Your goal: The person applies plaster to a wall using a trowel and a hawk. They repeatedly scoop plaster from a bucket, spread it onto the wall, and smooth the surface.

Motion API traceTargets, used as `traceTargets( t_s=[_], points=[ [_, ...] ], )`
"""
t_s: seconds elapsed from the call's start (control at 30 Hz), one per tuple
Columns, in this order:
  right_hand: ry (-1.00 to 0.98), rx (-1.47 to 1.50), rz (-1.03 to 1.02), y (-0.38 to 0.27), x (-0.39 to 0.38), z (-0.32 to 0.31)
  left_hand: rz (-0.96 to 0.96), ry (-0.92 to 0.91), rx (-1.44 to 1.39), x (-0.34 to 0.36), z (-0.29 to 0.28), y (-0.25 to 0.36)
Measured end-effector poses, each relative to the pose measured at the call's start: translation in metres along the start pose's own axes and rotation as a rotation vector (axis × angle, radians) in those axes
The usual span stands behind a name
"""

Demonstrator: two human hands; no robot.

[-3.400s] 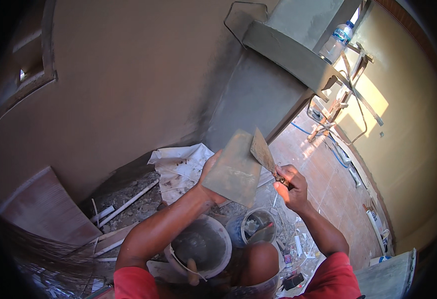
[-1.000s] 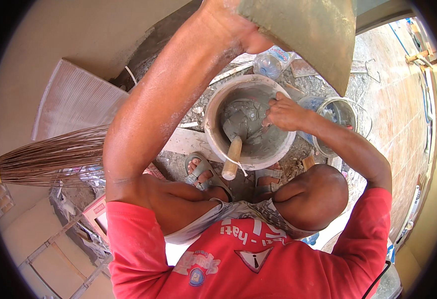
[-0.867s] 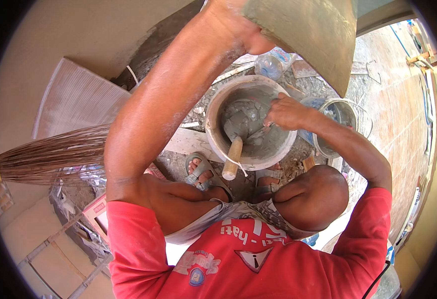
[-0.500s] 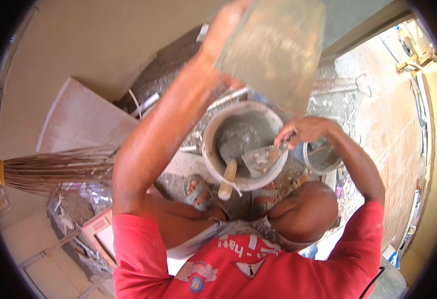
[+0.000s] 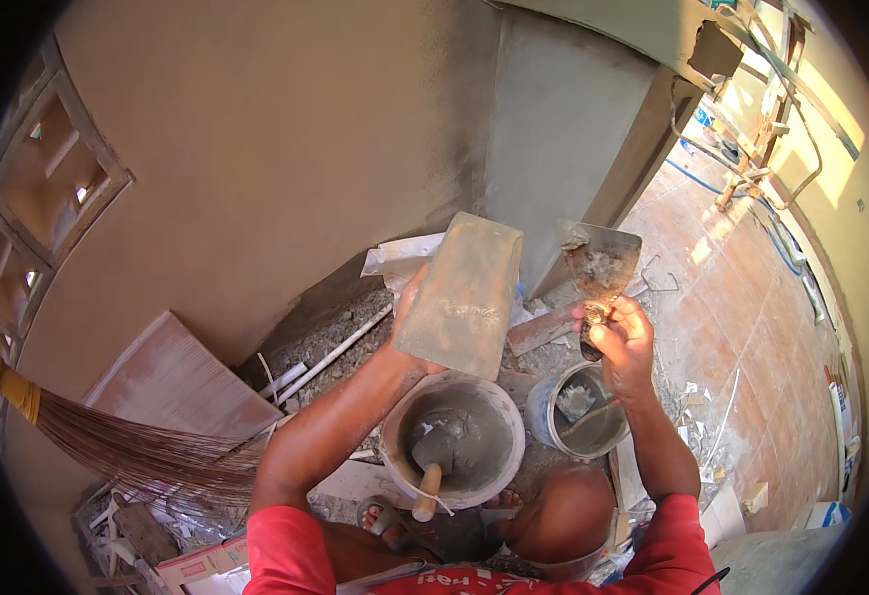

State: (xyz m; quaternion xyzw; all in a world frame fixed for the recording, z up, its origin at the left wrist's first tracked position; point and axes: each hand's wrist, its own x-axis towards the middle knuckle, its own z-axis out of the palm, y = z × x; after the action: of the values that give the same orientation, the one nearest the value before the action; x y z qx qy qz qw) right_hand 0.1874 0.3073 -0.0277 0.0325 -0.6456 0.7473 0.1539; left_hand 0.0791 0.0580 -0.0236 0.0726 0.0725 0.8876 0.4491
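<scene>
My left hand [image 5: 412, 290] grips a flat, tapered plastering trowel [image 5: 464, 288] from beneath, its broad grey-brown face up; the handle is hidden. Over to the right, my right hand [image 5: 625, 337] is closed around the handle of a wide putty knife [image 5: 603, 260]. Its blade points away from me and carries smears of grey paste. Below the plastering trowel stands a round bucket [image 5: 395, 416] of wet grey mortar, where a wooden-handled trowel [image 5: 429, 491] rests with its blade in the mix. My knees and sandalled foot flank this bucket.
Right of the mortar bucket is a smaller bucket [image 5: 544, 421] with greyish contents. A stick broom [image 5: 147, 397] and a leaning board [image 5: 182, 382] are at left. Rubble and pipes [image 5: 340, 347] line the plastered wall [image 5: 256, 149]. Tiled floor [image 5: 742, 297] extends right.
The plastering trowel has come down and closer in my left hand. My right hand has lifted the putty knife from over the mortar bucket, up and right. The view has tilted toward the wall.
</scene>
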Motion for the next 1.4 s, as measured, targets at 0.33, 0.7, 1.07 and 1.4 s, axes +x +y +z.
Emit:
traceTargets(
  t_s=[0.33,0.7,1.07,1.4],
  points=[
    [0.053,-0.472,-0.554,0.037,0.019,0.027,0.003,-0.007,0.006,0.006,0.006,-0.026],
    [0.032,-0.704,-0.538,0.042,-0.019,-0.012,-0.056,0.018,-0.036,0.005,-0.006,-0.022],
    [0.329,-0.398,-0.243,0.038,-0.078,-0.071,0.193,-0.118,0.166,0.026,0.028,0.008],
    [0.41,-0.206,-0.102,-0.002,-0.094,-0.063,0.553,-0.17,0.817,0.142,0.121,0.11]
  ],
)
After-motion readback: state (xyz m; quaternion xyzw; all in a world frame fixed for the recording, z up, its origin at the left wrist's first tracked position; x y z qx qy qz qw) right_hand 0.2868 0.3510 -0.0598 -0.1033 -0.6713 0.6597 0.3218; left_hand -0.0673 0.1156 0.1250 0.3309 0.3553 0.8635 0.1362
